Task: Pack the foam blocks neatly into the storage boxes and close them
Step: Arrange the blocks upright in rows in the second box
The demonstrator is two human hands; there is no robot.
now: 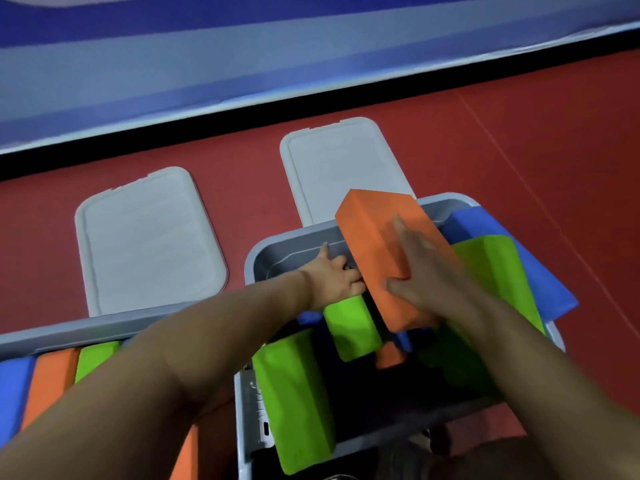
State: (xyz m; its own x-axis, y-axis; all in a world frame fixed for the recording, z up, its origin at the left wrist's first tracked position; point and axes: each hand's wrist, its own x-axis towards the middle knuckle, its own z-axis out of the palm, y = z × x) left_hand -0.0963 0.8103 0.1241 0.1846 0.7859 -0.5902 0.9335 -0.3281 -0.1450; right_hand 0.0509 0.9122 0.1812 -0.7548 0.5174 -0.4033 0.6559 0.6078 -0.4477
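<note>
A grey storage box stands in front of me on the right and holds green, blue and orange foam blocks. My right hand grips a long orange block, tilted over the box's middle. My left hand reaches into the box and touches the left side of that orange block, near the far wall. Below it lie two green blocks. A large green block and a blue one fill the right side. A second box at the left holds blue, orange and green blocks side by side.
Two grey lids lie flat on the red floor beyond the boxes, one at the left and one behind the right box. A blue and white padded wall with a black base runs along the back.
</note>
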